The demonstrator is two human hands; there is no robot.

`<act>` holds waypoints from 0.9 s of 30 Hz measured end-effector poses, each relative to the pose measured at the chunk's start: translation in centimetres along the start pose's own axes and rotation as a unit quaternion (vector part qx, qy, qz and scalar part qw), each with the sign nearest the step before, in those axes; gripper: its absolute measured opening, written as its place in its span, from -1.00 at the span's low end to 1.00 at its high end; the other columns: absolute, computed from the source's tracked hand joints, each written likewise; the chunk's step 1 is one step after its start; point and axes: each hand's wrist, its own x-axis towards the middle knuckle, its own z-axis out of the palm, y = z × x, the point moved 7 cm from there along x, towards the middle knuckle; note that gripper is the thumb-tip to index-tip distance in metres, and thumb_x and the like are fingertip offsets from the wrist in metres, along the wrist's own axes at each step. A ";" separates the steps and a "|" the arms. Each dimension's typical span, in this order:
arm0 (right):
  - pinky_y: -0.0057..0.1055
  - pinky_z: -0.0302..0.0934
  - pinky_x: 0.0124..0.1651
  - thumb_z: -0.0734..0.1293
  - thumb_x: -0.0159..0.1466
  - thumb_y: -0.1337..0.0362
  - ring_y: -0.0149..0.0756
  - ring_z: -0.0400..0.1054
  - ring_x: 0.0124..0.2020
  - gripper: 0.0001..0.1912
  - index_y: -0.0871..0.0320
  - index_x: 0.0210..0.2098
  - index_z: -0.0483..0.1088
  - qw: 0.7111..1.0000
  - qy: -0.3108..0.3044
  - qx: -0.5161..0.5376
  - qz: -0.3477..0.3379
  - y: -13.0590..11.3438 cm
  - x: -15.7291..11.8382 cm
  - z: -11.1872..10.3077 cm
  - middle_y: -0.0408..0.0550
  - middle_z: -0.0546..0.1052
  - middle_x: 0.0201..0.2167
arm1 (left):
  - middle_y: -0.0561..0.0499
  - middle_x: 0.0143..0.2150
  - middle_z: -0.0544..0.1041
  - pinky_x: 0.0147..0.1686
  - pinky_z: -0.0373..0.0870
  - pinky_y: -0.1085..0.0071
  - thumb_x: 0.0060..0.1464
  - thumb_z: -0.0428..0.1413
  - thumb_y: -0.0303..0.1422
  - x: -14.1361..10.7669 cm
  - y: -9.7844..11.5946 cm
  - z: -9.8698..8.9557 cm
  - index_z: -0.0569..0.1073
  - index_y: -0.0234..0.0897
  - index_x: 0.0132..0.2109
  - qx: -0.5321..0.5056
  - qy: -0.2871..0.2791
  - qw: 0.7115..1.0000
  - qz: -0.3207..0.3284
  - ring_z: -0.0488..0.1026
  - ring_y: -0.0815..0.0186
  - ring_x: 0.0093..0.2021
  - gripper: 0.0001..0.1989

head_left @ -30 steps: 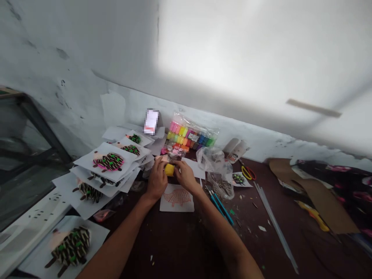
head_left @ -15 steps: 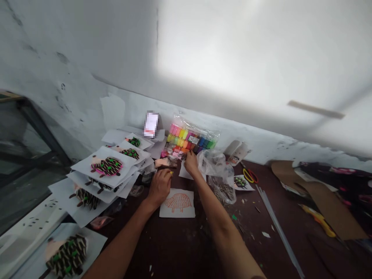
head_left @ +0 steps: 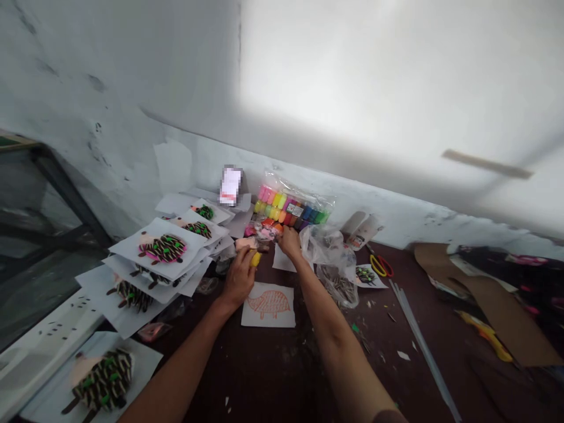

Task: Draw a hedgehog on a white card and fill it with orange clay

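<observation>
1. Along the far edge, where the dark tabletop [head_left: 264, 370] meets the wall, a bag of coloured clay [head_left: 293, 207], a phone [head_left: 230, 187] and a white bottle [head_left: 365, 232] crowd the back.
2. The left hand [head_left: 240, 275] has its fingers closed around one yellow clay block [head_left: 255, 258], just right of the stacked sheets and near the peach clay [head_left: 245, 242].
3. The right hand [head_left: 289, 242] reaches the small clay packets [head_left: 268, 229]; whether its fingertips pinch one I cannot tell.
4. Room for the forearms lies nearer the body, around one orange hedgehog drawing [head_left: 268, 305] (its whole outline shows between them).
5. To the right, a plastic bag [head_left: 339, 285] sits close to the right forearm, narrowing that side.
6. Counted: at least six spiny hedgehog pictures [head_left: 164, 248] (five on the left, one right), one pair of scissors [head_left: 378, 267], one yellow cutter [head_left: 489, 338]; the translucent rods [head_left: 420, 341] overlap too much to number.
</observation>
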 end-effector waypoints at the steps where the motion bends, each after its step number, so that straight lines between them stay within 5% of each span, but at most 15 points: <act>1: -0.27 0.17 0.10 0.30 0.29 0.32 -0.06 0.34 0.04 -0.64 0.34 0.05 0.37 1.000 0.003 0.005 0.004 0.1 0.1 -0.1 0.27 0.45 0.00 | -0.17 0.19 0.38 0.27 0.25 0.05 0.11 -0.06 -0.52 0.0 -0.1 -0.2 0.38 -0.26 0.15 0.000 0.005 1.000 -0.005 0.31 0.11 0.24 -0.55; 12: -0.41 0.23 0.04 0.18 0.31 0.39 -0.24 0.40 -0.01 -0.58 0.18 0.13 0.38 0.997 -0.002 0.078 -0.019 0.2 -0.8 -1.1 0.05 0.54 0.00 | -0.15 -0.03 0.47 0.08 0.41 0.17 0.18 -0.07 -0.51 0.2 0.3 -0.4 0.53 -0.27 -0.18 0.037 -0.022 0.999 0.009 0.43 0.15 0.02 -0.73; 18: -0.37 0.22 0.05 0.25 0.32 0.32 -0.15 0.46 -0.02 -0.57 0.14 0.17 0.39 0.995 -0.036 0.086 -0.043 -0.3 -1.9 -1.0 0.04 0.60 -0.04 | -0.17 0.01 0.48 0.04 0.39 0.15 0.23 -0.04 -0.47 -0.1 1.8 -0.6 0.55 -0.27 -0.12 0.154 -0.057 0.986 0.020 0.42 0.12 0.01 -0.74; 27: -0.31 0.21 0.06 0.10 0.38 0.28 -0.15 0.44 -0.06 -0.60 0.27 0.11 0.37 0.986 0.008 0.160 -0.036 0.2 -2.2 -1.6 0.17 0.55 -0.07 | -0.20 0.06 0.47 0.04 0.35 0.16 0.20 0.02 -0.46 -0.3 2.2 -0.4 0.53 -0.29 -0.02 0.192 -0.079 0.978 0.014 0.42 0.09 0.04 -0.73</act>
